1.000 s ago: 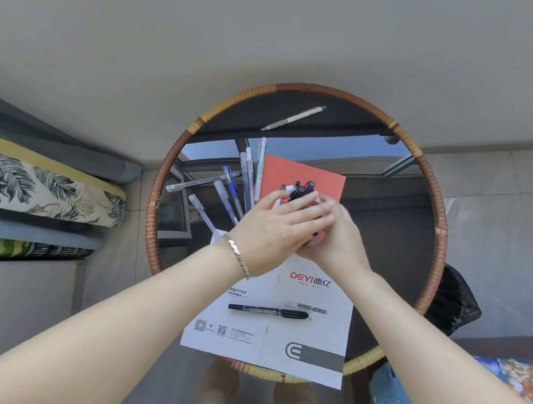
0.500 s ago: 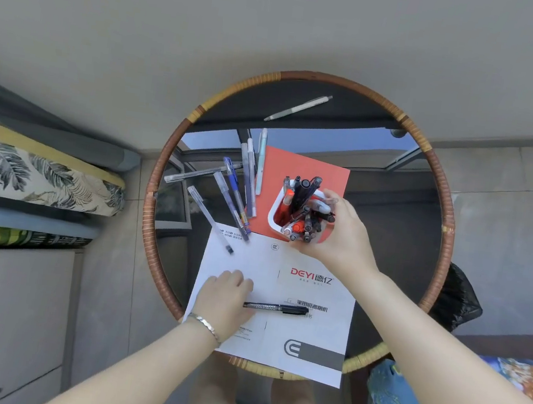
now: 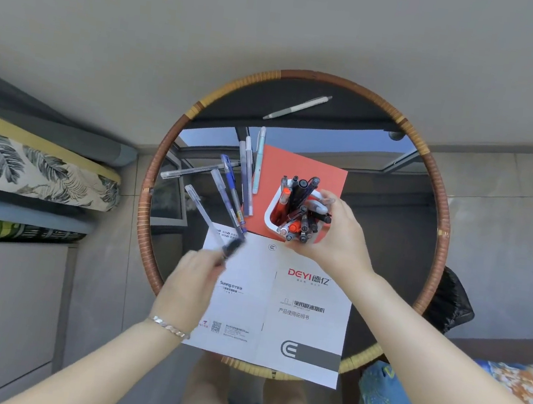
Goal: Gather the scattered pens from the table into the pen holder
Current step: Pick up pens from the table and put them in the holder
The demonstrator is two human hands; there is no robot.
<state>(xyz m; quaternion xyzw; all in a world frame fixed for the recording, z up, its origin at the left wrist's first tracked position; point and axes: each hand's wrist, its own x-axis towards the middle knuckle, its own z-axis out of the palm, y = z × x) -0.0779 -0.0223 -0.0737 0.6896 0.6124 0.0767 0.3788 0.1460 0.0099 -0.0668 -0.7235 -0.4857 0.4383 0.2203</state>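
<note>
Left hand (image 3: pixel 192 280), apparently gripping black pen (image 3: pixel 231 247)

Grey wall (image 3: pixel 213 25), tiled floor (image 3: pixel 508 233)

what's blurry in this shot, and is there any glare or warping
Head view: the black pen in the left hand is smeared by motion blur, as are that hand's fingers; the pen holder and the right hand are fairly sharp. The glass table mirrors sky and window frames, hiding its surface. Wide-angle distortion bends the wall and floor lines towards the edges.

White pen holder (image 3: pixel 272 214), orange card (image 3: pixel 300 169)
</note>
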